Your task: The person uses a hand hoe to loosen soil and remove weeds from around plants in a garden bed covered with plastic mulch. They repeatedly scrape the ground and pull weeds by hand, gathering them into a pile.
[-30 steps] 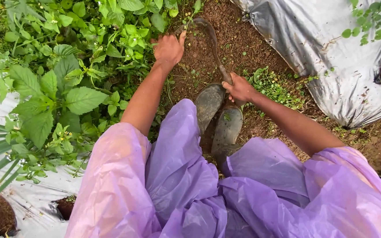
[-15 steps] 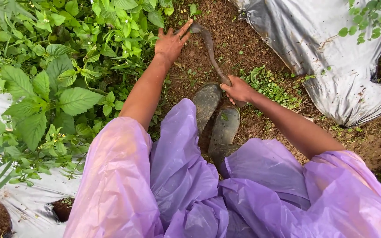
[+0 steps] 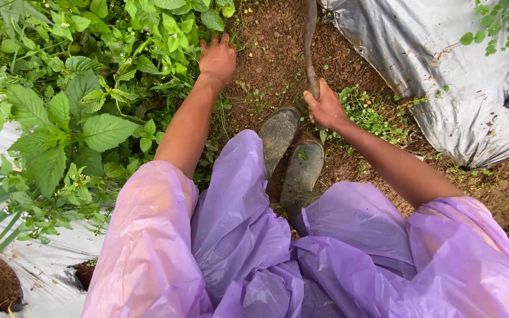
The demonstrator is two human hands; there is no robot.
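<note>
Weeds: a dense green mass fills the left of the scene, broad toothed leaves near, smaller ones far.
Left hand: reaches to the far edge of the weeds, fingers pushed down among the stems at the soil line; whether it has closed on a stem I cannot tell.
Soil path: bare brown strip running from the boots to the far edge, between weeds and sheeting.
Boots: two muddy rubber boots side by side, near the middle, just below the right hand.
Sickle: raised, its curved blade pointing far and running off the top edge, just right of the left hand.
Right hand: fist wrapped tight round the sickle's handle.
Plastic sheeting: grey mulch film on the right, muddy and creased.
Risk: the blade stands close to the left hand, so a swing toward the weeds could catch its fingers; a stroke drifting right could tear the sheeting.
</note>
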